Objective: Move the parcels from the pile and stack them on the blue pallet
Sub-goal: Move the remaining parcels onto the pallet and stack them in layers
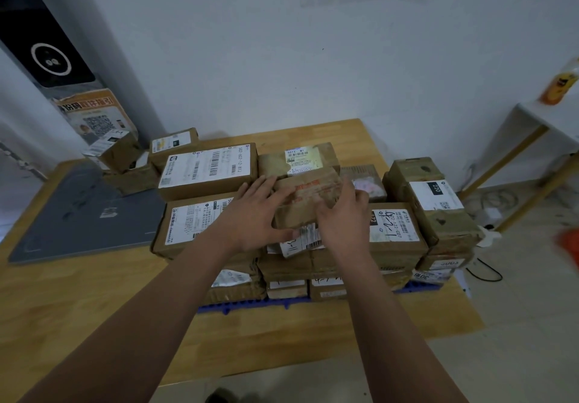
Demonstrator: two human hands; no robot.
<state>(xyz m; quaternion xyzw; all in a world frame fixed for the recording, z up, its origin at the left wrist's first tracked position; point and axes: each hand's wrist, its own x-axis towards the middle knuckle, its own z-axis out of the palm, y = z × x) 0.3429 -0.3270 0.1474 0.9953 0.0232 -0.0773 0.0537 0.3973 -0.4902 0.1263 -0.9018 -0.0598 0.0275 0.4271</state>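
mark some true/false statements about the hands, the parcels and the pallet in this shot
1. The left hand and the right hand hold the same brown parcel on top of the stack. True.
2. The blue pallet sits on the floor. False: it rests on the wooden table.
3. A grey mat lies on the table to the left of the stack. True.
4. The parcel with the black 220 label is at the stack's left edge. False: it is at the right edge.
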